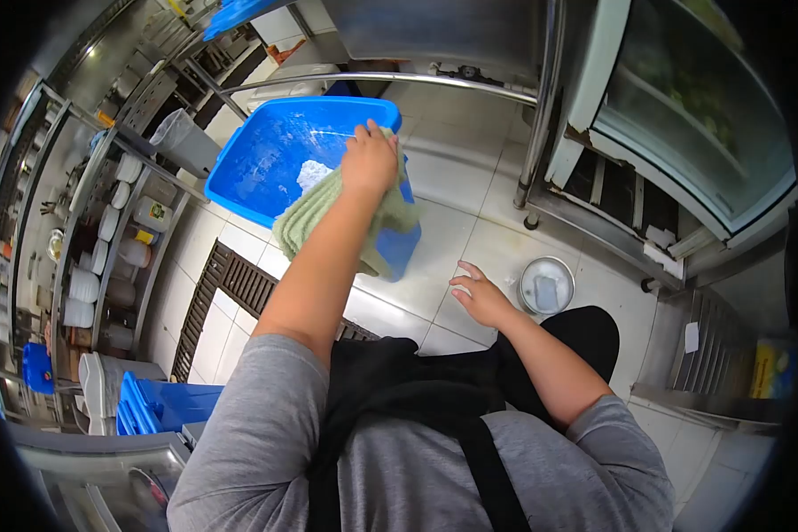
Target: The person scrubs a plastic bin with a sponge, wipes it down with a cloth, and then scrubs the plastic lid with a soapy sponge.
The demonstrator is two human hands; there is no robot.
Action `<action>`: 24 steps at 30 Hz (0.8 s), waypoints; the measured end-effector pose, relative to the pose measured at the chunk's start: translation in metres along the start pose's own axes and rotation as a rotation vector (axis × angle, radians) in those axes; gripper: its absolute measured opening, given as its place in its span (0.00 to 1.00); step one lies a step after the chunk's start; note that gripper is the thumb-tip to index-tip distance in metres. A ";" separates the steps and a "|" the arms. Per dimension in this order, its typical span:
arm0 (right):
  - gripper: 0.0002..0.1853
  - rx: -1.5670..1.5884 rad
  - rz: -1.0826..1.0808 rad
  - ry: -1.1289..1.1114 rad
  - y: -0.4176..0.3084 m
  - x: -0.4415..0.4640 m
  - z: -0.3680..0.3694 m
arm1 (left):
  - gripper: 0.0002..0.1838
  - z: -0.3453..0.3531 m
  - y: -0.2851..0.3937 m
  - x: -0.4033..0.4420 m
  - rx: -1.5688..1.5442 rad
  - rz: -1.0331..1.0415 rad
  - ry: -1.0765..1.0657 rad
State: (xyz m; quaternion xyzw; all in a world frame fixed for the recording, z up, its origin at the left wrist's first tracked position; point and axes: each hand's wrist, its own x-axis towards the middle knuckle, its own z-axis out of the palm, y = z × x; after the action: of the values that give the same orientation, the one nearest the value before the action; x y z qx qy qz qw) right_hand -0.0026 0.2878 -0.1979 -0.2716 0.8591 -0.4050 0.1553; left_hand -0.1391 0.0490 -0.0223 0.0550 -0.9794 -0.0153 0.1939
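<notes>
My left hand [370, 161] is closed on a green cloth [315, 215], at the right rim of a blue plastic bin [270, 146]. Folds of the cloth drape over the bin's near rim and hang down its outside. A white crumpled piece [313, 174] shows inside the bin; I cannot make out what it is. My right hand [481, 297] hovers over the floor tiles with its fingers apart and nothing in them. Just right of it stands a round metal bowl [523, 288] holding whitish suds and a pale block, perhaps a sponge.
A metal table frame [434, 82] runs behind the bin. At the right is a glass-door fridge [674, 106] on a metal stand. Shelves [115, 195] with stacked containers line the left. A dark drain grate [208, 306] crosses the floor, with another blue bin [173, 403] near it.
</notes>
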 end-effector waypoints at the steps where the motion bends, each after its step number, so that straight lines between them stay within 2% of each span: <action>1: 0.16 0.017 0.011 0.003 0.003 0.001 0.000 | 0.32 0.001 0.002 0.002 0.021 0.017 -0.003; 3: 0.19 -0.076 0.134 -0.113 0.008 0.006 -0.005 | 0.33 -0.001 -0.006 -0.007 0.023 0.086 -0.044; 5: 0.20 -0.084 0.142 -0.112 0.014 0.011 -0.005 | 0.34 -0.007 -0.019 -0.027 0.001 0.184 -0.039; 8: 0.21 -0.101 0.136 -0.128 0.016 0.014 -0.002 | 0.35 -0.042 -0.029 -0.072 0.065 0.179 -0.120; 11: 0.21 -0.106 0.130 -0.154 0.015 0.014 0.003 | 0.33 -0.064 -0.048 -0.111 0.047 0.106 -0.228; 13: 0.21 -0.110 0.136 -0.168 0.015 0.013 0.006 | 0.31 -0.062 -0.072 -0.128 0.009 0.398 0.020; 14: 0.20 -0.137 0.114 -0.184 0.014 0.014 0.007 | 0.28 -0.064 -0.077 -0.138 -0.033 0.390 0.075; 17: 0.19 -0.170 0.070 -0.183 0.004 0.012 0.005 | 0.24 -0.068 -0.096 -0.158 -0.149 0.330 0.065; 19: 0.19 -0.118 0.041 -0.145 -0.011 0.009 0.002 | 0.21 -0.083 -0.086 -0.167 -0.153 0.306 0.130; 20: 0.19 -0.119 0.035 -0.146 -0.017 0.010 0.005 | 0.21 -0.090 -0.079 -0.173 -0.216 0.219 0.176; 21: 0.19 0.018 -0.009 -0.161 -0.021 0.012 0.010 | 0.20 -0.098 -0.069 -0.178 -0.282 0.130 0.223; 22: 0.20 0.152 -0.050 -0.179 -0.031 0.010 0.012 | 0.20 -0.100 -0.059 -0.182 -0.329 0.246 0.299; 23: 0.20 0.143 -0.052 -0.185 -0.043 0.006 0.016 | 0.21 -0.099 -0.045 -0.189 -0.394 0.280 0.268; 24: 0.21 0.553 0.145 -0.208 -0.067 -0.002 0.016 | 0.22 -0.095 -0.030 -0.193 -0.393 0.337 0.209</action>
State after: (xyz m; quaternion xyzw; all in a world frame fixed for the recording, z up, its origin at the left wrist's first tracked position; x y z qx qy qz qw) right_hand 0.0298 0.2440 -0.1550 -0.1971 0.7127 -0.5815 0.3391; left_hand 0.0778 0.0403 -0.0087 -0.1462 -0.9276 -0.1669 0.3005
